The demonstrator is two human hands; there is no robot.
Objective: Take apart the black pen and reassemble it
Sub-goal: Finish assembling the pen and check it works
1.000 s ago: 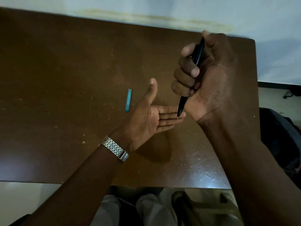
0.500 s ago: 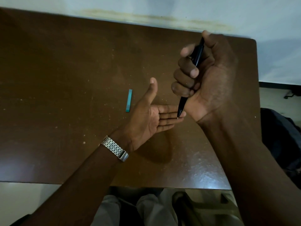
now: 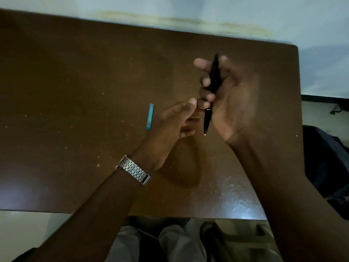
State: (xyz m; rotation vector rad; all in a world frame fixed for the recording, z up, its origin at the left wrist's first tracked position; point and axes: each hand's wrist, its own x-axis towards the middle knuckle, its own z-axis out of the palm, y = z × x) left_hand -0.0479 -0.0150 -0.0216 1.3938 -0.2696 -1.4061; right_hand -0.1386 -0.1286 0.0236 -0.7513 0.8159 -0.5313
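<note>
The right hand [image 3: 226,97] holds the slim black plastic pen [image 3: 212,87] upright above the brown wooden table [image 3: 75,72], fingers curled round its barrel, tip down. The left hand [image 3: 173,121], loosely open and empty, hovers just left of the tip; it should pinch the lower section and twist squarely.

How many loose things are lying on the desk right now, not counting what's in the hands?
1: a small teal strip lies flat on the desk, just left of the left hand. The hands could hide something smaller.
</note>
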